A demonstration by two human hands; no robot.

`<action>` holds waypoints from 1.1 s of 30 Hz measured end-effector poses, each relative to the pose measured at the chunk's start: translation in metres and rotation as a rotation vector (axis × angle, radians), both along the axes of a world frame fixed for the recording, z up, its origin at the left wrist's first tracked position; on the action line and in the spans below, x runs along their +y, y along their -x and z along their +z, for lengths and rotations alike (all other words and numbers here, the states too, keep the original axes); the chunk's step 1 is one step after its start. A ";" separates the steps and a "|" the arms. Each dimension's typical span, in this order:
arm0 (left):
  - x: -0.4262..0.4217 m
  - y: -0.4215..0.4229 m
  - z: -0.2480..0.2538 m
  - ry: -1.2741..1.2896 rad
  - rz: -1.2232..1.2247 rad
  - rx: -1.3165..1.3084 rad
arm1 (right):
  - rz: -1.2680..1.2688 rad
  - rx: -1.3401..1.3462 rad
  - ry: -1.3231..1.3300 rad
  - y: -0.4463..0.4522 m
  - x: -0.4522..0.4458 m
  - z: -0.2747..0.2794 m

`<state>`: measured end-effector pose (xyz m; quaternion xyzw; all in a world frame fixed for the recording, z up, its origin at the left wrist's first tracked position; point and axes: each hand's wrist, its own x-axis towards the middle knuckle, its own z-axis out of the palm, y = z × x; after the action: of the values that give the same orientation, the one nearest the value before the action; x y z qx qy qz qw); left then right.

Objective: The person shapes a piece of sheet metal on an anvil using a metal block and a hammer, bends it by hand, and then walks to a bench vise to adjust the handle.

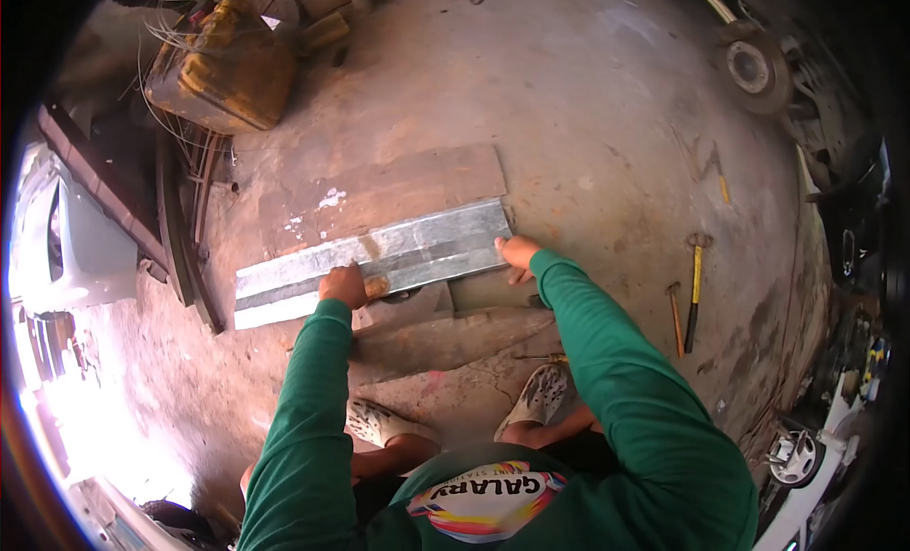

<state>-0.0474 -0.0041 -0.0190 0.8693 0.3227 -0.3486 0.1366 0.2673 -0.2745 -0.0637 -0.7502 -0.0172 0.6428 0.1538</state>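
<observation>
A long galvanized metal sheet with folds along its length lies slantwise in front of me, over a flat brown board on the floor. My left hand is closed at the sheet's near edge, left of its middle; its fingertips are hidden. Beside that hand is a small tan rounded piece, whose kind I cannot make out. At the sheet's right end, my right hand grips the near corner. Between the sheet and my feet is a worn, brownish long flat piece.
Two hammers, one yellow-and-black handled and one wooden-handled, lie right. A dirty yellow jerrycan with wires stands upper left, near long metal bars. A brake disc is at upper right. My clogs are close below.
</observation>
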 end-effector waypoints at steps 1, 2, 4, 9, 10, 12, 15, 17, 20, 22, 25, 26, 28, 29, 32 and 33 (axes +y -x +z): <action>-0.001 -0.001 0.004 0.000 -0.001 0.013 | -0.021 -0.152 -0.011 0.005 -0.001 0.010; -0.002 -0.001 0.008 -0.002 -0.002 0.025 | -0.041 -0.304 -0.023 0.010 0.000 0.021; -0.002 0.000 0.006 -0.029 -0.036 0.018 | 0.174 -0.546 -0.185 0.007 -0.021 -0.001; -0.007 0.008 -0.018 -0.171 -0.094 -0.049 | 0.676 -0.732 -0.247 0.027 -0.033 0.043; -0.005 0.006 -0.023 -0.182 -0.131 -0.031 | 0.736 -0.746 -0.261 0.026 -0.030 0.050; -0.001 0.008 -0.028 -0.198 -0.166 -0.014 | 0.795 -0.763 -0.277 0.024 -0.023 0.052; 0.003 0.010 -0.024 -0.136 -0.206 0.024 | 0.818 -0.785 -0.248 0.016 -0.014 0.044; 0.008 0.014 -0.013 -0.161 -0.272 -0.028 | 0.908 -0.786 -0.358 0.010 -0.013 0.047; 0.026 0.014 0.014 -0.137 -0.298 0.042 | 0.928 -0.718 -0.431 0.015 -0.002 0.056; 0.043 0.023 0.019 -0.136 -0.278 0.028 | 0.906 -0.717 -0.464 0.019 0.005 0.059; 0.063 0.023 0.033 -0.106 -0.251 0.023 | 0.883 -0.716 -0.472 0.019 0.017 0.058; 0.068 0.022 0.035 -0.085 -0.220 0.023 | 0.900 -0.717 -0.457 0.014 0.020 0.058; 0.080 0.019 0.031 -0.070 -0.254 0.028 | 0.880 -0.683 -0.456 0.003 0.024 0.066; 0.086 0.019 0.029 -0.059 -0.283 0.033 | 0.865 -0.652 -0.462 0.000 0.027 0.070; 0.093 0.014 0.032 -0.021 -0.228 0.062 | 0.849 -0.630 -0.452 -0.003 0.031 0.075; 0.095 0.015 0.029 -0.012 -0.221 0.091 | 0.839 -0.645 -0.471 -0.006 0.029 0.070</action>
<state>-0.0624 0.0912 0.0102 0.8835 0.2329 -0.3989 0.0774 0.2728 -0.2453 0.0064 -0.7826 -0.5020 0.3665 0.0356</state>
